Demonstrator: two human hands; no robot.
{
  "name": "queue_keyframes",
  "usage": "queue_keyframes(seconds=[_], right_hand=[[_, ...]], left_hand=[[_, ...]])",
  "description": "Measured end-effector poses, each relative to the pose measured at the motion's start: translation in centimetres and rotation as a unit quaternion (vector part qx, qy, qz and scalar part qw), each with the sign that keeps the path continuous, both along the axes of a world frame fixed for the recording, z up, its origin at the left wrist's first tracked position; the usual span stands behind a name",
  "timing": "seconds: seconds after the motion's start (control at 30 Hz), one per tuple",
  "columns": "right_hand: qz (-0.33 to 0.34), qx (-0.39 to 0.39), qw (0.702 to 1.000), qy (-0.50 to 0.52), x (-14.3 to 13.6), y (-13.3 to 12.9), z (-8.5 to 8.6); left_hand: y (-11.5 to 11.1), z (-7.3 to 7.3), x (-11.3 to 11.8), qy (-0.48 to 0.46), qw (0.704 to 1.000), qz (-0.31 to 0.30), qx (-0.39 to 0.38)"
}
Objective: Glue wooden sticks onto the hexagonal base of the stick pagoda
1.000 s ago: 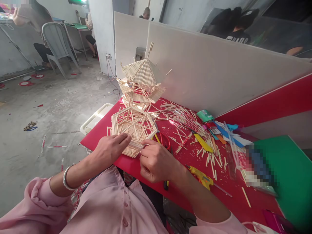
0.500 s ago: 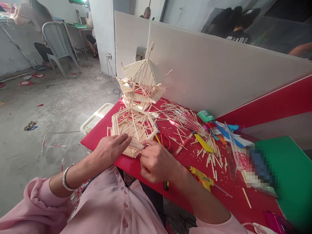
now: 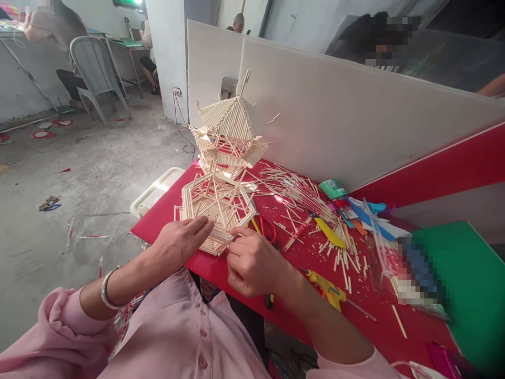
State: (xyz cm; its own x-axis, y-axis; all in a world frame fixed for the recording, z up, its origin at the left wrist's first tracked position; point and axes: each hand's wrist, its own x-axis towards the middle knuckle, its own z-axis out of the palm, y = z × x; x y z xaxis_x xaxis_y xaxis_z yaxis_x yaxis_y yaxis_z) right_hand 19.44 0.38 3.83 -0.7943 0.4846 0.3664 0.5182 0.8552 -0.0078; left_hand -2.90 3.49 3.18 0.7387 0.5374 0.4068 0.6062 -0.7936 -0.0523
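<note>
Apparently, the step in hand is fitting or pressing sticks along the near rim of a many-sided stick frame (image 3: 216, 197), with both hands set against that edge. The left hand (image 3: 187, 237) lies over the near left side, its fingers together and gently bent; its thumb is hidden, so whether it grips or merely presses cannot be told. The right hand (image 3: 252, 260) touches the near right corner with its forefinger nearly straight and the other fingers curled; whether a stick is pinched there is unclear.

To my eye, the next move calls for light, even pressure and a check that the rim sits true; if a joint needs fixing, the yellow glue gun (image 3: 327, 289) lies just right of the right forearm.

The frame sits at the near edge of the red counter (image 3: 161, 221), right before the person, with a roofed stick tower (image 3: 232, 118) behind it; whether the two touch cannot be made out. Pale and open, it has a rim of parallel sticks, spokes meeting near the middle, closely laid sticks lower down and a few ends poking up at the far side. Loose sticks (image 3: 295, 187) litter the counter beyond, to the right.
</note>
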Motion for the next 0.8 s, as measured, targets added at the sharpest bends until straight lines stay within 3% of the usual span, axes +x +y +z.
queue_keyframes(seconds=[0.13, 0.27, 0.33, 0.43, 0.53, 0.63, 0.73, 0.8], right_hand=[[-0.002, 0.003, 1.000, 0.007, -0.1, -0.1, 0.4], [-0.037, 0.001, 0.999, 0.033, 0.7, -1.3, 1.8], [-0.093, -0.004, 0.994, 0.060, 2.1, -2.6, 2.2], [-0.262, -0.024, 0.959, 0.105, 5.6, -5.7, 1.5], [-0.494, -0.046, 0.855, 0.153, 9.7, -10.1, -1.3], [-0.690, -0.090, 0.701, 0.154, 13.1, -14.6, -5.1], [-0.755, -0.182, 0.603, 0.182, 15.2, -17.2, -8.4], [-0.771, -0.210, 0.568, 0.198, 16.1, -17.5, -9.7]], left_hand=[[0.0, -0.3, 0.0, -0.021, 1.000, -0.004, 0.000], [0.0, -1.0, -0.5, -0.066, 0.998, -0.017, 0.009], [-0.3, -1.2, -0.9, -0.093, 0.995, -0.025, 0.012], [-1.3, -1.5, -1.5, -0.149, 0.987, -0.050, 0.027], [-2.3, -2.9, -2.0, -0.200, 0.975, -0.086, 0.045], [-3.1, -5.3, -2.1, -0.212, 0.973, -0.090, 0.008], [-3.6, -7.5, -1.5, -0.223, 0.972, -0.071, -0.025], [-4.0, -8.3, -0.9, -0.234, 0.970, -0.063, -0.033]])
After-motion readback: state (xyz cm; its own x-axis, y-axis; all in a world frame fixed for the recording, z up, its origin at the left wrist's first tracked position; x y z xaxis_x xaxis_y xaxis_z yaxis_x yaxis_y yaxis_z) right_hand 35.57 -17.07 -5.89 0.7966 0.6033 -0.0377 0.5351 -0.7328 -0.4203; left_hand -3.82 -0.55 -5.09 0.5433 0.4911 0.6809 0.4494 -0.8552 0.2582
